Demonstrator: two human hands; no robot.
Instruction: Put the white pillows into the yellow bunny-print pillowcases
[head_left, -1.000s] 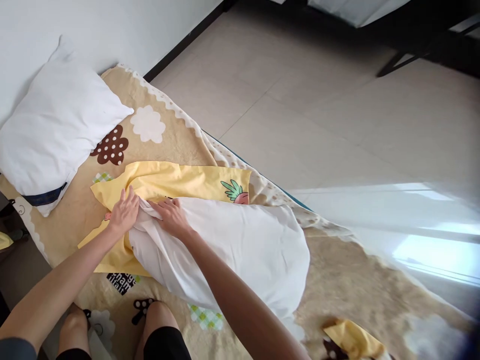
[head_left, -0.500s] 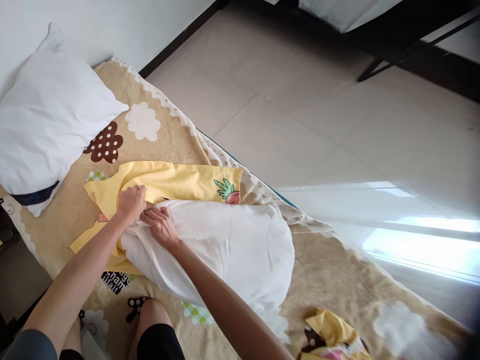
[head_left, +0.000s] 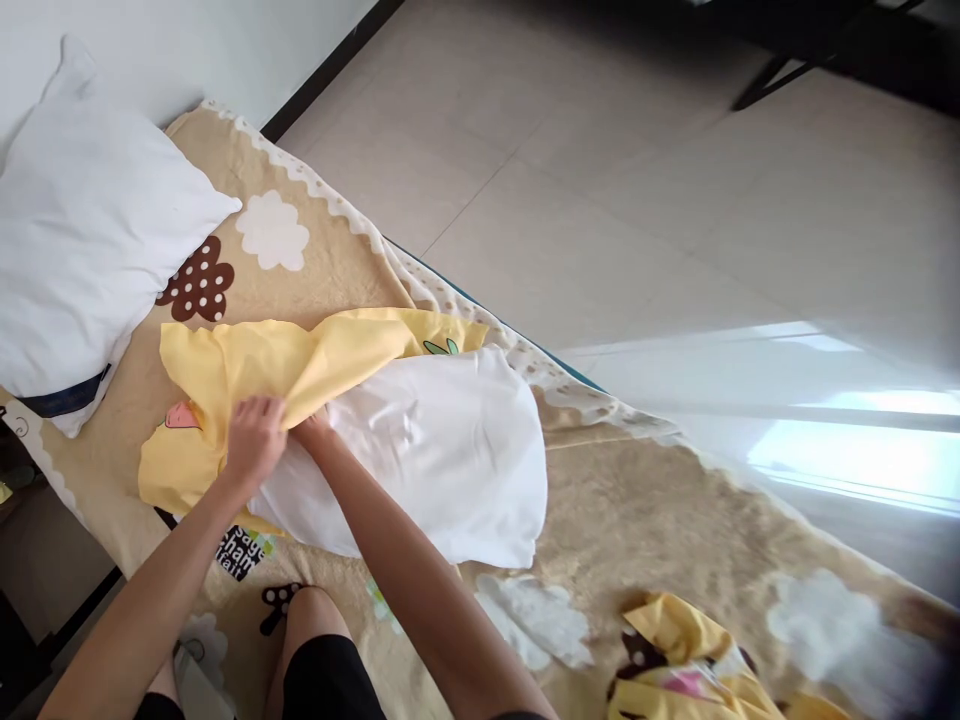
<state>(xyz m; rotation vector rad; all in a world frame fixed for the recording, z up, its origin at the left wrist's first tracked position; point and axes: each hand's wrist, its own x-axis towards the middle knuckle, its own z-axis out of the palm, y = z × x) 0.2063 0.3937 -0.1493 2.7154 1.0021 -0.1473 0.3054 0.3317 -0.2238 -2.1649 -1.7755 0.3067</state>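
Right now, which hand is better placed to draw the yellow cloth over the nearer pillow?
Probably the left hand: it is on top of the yellow cloth, curled onto its edge. The right hand is mostly hidden under the cloth, beside the nearer pillow, so its grip cannot be judged.

On a beige patterned blanket (head_left: 622, 510), the left hand (head_left: 257, 437) grips a yellow cloth (head_left: 270, 355) with curled fingers. The right hand (head_left: 315, 427) is mostly hidden beneath that cloth, at the left end of a white pillow (head_left: 442, 455). A second pillow (head_left: 97, 230) lies far left, beside the wall (head_left: 225, 50). A crumpled yellow bundle (head_left: 682, 635) lies near right; tiled floor (head_left: 600, 200) shows beyond.
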